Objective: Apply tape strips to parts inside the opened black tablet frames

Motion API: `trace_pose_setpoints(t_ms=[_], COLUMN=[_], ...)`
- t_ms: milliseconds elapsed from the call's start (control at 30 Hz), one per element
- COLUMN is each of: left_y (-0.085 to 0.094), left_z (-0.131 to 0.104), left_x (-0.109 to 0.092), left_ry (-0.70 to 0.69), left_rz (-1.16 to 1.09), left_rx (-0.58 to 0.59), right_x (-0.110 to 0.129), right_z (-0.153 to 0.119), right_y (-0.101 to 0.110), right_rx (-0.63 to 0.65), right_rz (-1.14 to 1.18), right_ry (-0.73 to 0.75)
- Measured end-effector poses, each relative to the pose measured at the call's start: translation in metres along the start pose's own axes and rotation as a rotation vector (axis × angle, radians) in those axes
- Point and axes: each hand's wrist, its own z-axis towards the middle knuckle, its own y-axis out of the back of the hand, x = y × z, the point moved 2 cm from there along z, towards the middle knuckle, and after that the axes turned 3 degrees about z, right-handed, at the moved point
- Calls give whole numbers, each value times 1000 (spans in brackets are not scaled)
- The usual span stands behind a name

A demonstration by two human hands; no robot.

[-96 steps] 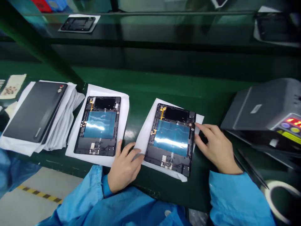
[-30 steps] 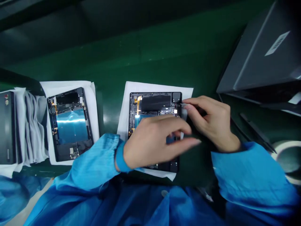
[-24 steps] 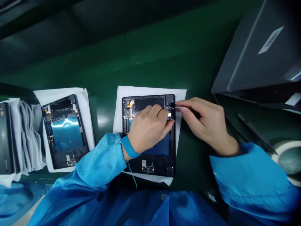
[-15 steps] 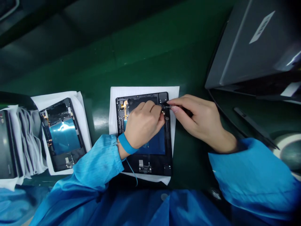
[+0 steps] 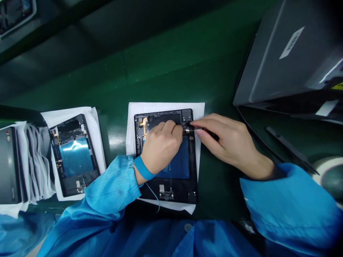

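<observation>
Nearest the camera: blue sleeves of both arms, a blue wrist strap point(image 5: 143, 167) on the left wrist with a thin cord trailing toward the body.

The opened tablet point(image 5: 166, 185) lies flat on a white sheet point(image 5: 131, 117) on the green bench point(image 5: 160, 71), directly in front of the person, long axis running away from the camera. Back cover off; black frame, blue film over the large central block, small connector board at the near edge, orange flex strip at the far left corner, dark plate across the far end.

Left hand point(image 5: 160, 148) rests on the tablet's middle, fingers curled together and pressing down near the far right corner. Right hand point(image 5: 230, 142) comes in from the right edge; thumb and forefinger pinched on a thin pale tool or strip point(image 5: 190, 130), too small to identify, its tip meeting the left fingertips at that corner.

Left of this, a second opened tablet point(image 5: 73, 157) on its own sheet, apart from both hands. Further left, a stack of closed dark units point(image 5: 9, 167) interleaved with white sheets. Far right, a grey machine housing point(image 5: 289, 53).
</observation>
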Motion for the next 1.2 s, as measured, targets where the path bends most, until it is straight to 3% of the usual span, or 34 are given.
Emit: trace_pose_setpoints(t_ms=[467,1000,1200], left_y=[-7,-11,-10], left_z=[5,6,3], left_x=[2,5,8], left_ry=[14,-4,-34], left_rz=[-316,-346,-226], left_rx=[-74,-33,-65], right_x=[3,10,15], right_z=[-6,-5,-5], right_y=[4,-2,-4], right_rx=[91,170,209], right_rz=[-195,-445,-534], right_ry=[75,122,132])
